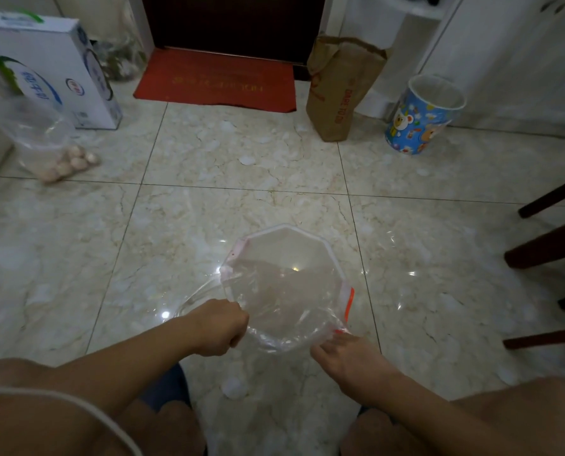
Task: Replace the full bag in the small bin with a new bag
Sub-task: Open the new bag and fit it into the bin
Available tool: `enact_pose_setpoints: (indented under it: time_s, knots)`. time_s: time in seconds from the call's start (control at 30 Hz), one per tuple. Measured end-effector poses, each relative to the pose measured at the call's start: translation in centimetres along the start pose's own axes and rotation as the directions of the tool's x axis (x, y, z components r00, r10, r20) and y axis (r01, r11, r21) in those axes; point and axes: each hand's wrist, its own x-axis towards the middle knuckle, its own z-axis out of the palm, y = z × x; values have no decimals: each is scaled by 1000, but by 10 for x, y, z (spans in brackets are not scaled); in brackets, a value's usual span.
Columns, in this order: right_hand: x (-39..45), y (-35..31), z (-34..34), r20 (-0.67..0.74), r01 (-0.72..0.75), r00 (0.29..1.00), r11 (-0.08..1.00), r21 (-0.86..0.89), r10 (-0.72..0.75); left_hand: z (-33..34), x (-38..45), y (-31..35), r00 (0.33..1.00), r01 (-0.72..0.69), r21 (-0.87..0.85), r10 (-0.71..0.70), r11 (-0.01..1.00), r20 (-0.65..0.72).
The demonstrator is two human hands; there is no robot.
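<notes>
Two hands (220, 327) on near-invisible clear bag (284, 291)

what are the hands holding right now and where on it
Both hold the clear plastic bag by its open rim: the left hand grips the near-left edge in a fist, the right hand pinches the near-right edge by the orange strip.

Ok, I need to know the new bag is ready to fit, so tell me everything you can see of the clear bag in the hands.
The clear bag is thin see-through plastic with a white rim band and orange-red marks on it. Its mouth is spread wide open into a rough many-sided ring, facing up, held above the floor. The left hand grips its near-left edge; the right hand pinches its near-right edge. It looks empty.
</notes>
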Motion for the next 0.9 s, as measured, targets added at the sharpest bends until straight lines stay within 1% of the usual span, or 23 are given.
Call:
enact_pose_setpoints:
  time_s: [0.1,0.17,0.2,0.23,0.3,0.4,0.47,0.57,0.7,0.83,0.9]
  knots:
    - [-2,4,13,71,-4,997,999,-34,7,7,3,-2,1000,6,42,-7,999,10]
    - [-2,9,22,110,-46,993,997,-60,52,14,5,-5,999,13,81,-15,997,33]
    - [-3,11,27,113,-73,991,996,-44,77,18,6,-8,999,18,97,-22,995,44]
    - [-4,13,29,121,-97,988,995,1,96,21,7,-12,998,28,102,-34,994,53]
    - [-4,16,25,94,-138,988,982,132,126,26,7,-19,994,63,79,-69,995,81]
    - [-4,18,12,17,-202,977,896,396,212,26,8,-31,986,126,-3,-125,992,109]
    - [-4,21,5,-16,-246,958,848,469,287,24,8,-39,983,147,-52,-140,988,121]
    - [-3,28,3,-22,-341,916,808,480,400,18,8,-48,983,136,-151,-114,979,143]
    - [1,36,7,-20,-430,843,696,575,538,3,9,-51,987,79,-322,-28,944,159]
    - [8,41,-3,-62,-475,716,551,686,695,-5,11,-53,987,89,-362,-32,928,159]
    - [13,42,-5,-99,-490,694,568,661,713,-6,13,-54,986,112,-373,-57,921,156]
